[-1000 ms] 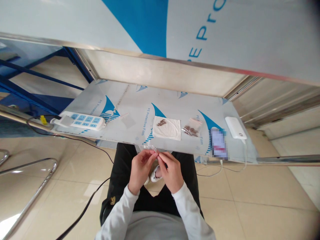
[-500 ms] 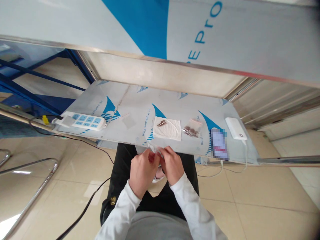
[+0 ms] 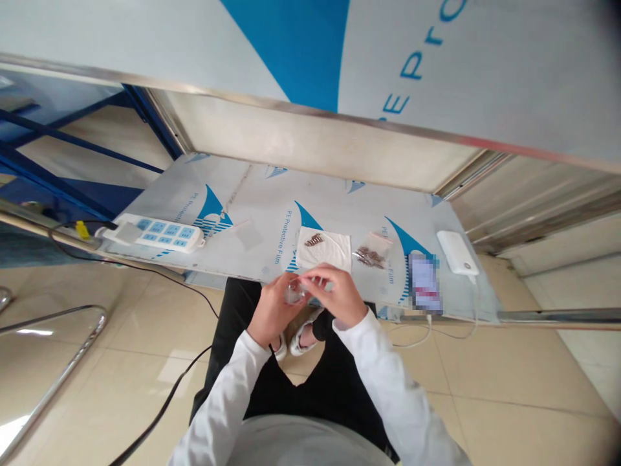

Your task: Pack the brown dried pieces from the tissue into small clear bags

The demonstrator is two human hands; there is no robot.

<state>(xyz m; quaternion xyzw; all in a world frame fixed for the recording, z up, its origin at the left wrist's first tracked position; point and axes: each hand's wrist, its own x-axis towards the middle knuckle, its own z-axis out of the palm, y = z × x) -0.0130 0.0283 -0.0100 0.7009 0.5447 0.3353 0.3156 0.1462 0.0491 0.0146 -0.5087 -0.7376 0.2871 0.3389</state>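
The held bag looks clear, glossy plastic; the white square — matt cloth or paper; floor tiles — smooth, shiny.

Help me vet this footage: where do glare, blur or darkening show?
All in the head view: the tiled floor has pale glare at left, the top-right corner darkens, the phone is pixelated, and the clear plastic in the left hand looks soft, its outline hard to read.

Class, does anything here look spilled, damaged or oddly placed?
Nothing looks spilled or damaged, though the held small clear plastic item is too indistinct to judge. One oddity: the rectangular phone sits right at the front edge of the grey film-covered shelf, where a nudge might tip it.
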